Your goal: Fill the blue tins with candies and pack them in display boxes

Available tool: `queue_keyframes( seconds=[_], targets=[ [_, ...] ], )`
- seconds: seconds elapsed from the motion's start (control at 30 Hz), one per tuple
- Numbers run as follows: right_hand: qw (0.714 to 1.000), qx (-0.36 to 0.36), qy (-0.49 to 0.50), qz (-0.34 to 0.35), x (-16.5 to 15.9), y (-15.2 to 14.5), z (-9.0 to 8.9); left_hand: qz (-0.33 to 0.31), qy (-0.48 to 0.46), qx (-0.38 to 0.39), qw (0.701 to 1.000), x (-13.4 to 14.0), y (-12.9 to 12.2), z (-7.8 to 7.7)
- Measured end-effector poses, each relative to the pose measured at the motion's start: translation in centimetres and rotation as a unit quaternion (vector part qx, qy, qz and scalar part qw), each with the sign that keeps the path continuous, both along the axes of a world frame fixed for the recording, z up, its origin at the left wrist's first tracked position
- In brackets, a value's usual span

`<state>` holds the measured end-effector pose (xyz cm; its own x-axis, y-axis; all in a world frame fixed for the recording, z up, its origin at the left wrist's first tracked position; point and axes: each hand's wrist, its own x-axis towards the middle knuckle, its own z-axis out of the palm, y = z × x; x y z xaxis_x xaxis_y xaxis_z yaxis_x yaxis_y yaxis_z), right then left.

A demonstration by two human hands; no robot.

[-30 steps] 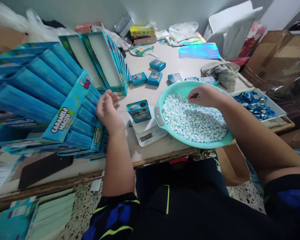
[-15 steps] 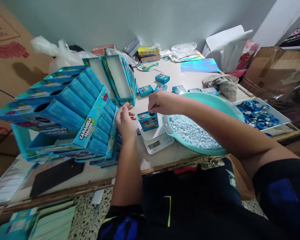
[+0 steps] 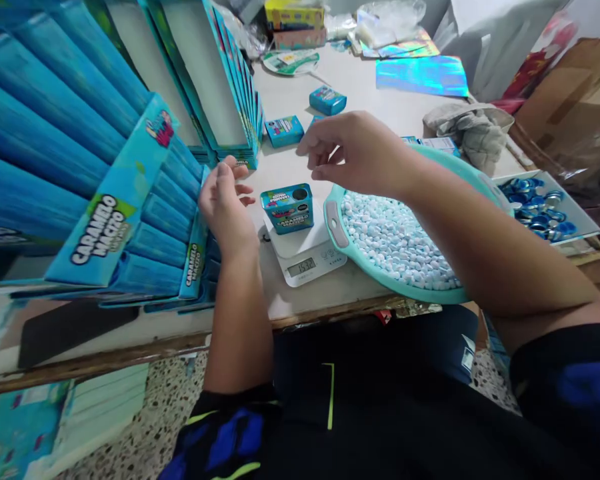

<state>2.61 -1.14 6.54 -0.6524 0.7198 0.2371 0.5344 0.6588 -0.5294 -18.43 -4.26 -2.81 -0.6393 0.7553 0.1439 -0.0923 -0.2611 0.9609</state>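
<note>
A rounded blue tin stands upright on a white digital scale on the desk. Its front carries white "CARAMELO MACIZO" lettering with dark outlines, touches of pink and green, and a small black round mark near the upper right; the lettering along its top reads upside down from this side. At the right end of that top is a round, dark opening. The scale's display shows the digits 1532; any decimal point is too small to tell. The tin is between the two hands and apart from both. The left grip is to its left, fingers loosely bent and part-spread, near the upright blue cartons. The right grip hangs above the tin and to its right, fingers curled, a modest gap showing between them and the thumb; whether the palm hides anything cannot be told. Below the right forearm, just beside the scale, a turquoise basin holds small white and pale-blue candies. Beyond the tin, more blue tins lie on the desk.
</note>
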Motion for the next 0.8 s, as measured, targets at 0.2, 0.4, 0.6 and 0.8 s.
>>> queue_keyframes(
  seconds=[0.2, 0.4, 0.6, 0.8],
  targets=[
    [1.000, -0.010, 0.016, 0.001, -0.8, -0.6, -1.2, -0.004, 0.022, 0.014, 1.000, 0.3, 0.1, -0.2],
    [0.999, -0.010, 0.038, 0.007, -0.8, -0.2, -1.5, -0.022, 0.027, 0.026, 0.999, -0.1, -0.1, -0.6],
    [0.997, -0.002, 0.054, 0.051, -1.1, 0.7, -2.9, -0.024, 0.011, 0.038, 0.999, 0.1, -0.3, -0.4],
    [0.999, -0.008, -0.015, 0.043, -1.4, 0.3, -1.8, -0.020, 0.013, 0.030, 0.999, 0.3, -0.5, 0.0]
  ],
)
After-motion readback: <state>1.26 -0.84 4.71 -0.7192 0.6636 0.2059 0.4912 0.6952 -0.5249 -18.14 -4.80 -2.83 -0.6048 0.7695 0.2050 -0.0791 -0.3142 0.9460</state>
